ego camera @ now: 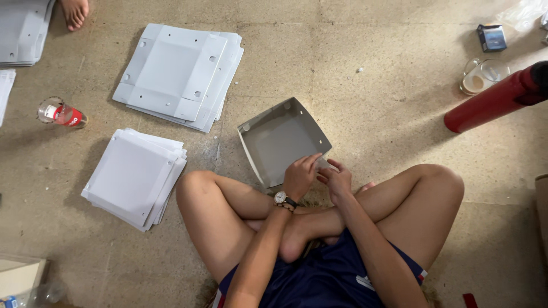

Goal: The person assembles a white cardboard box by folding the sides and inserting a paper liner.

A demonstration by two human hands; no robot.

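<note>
I sit cross-legged on the floor with a half-folded grey cardboard box (279, 137) in front of my shins. My left hand (299, 175), with a wristwatch on its wrist, grips the box's near right corner. My right hand (337, 180) pinches the same corner flap from the right side. Three walls of the box stand up; the near corner is hidden by my fingers.
A stack of flat grey die-cut sheets (180, 74) lies at the upper left, a stack of plain white sheets (134, 177) at the left. A glass cup with a red label (60, 113), a red cylinder (494, 100), a clear glass (482, 77), a small dark carton (492, 37) and another person's foot (74, 12) surround me.
</note>
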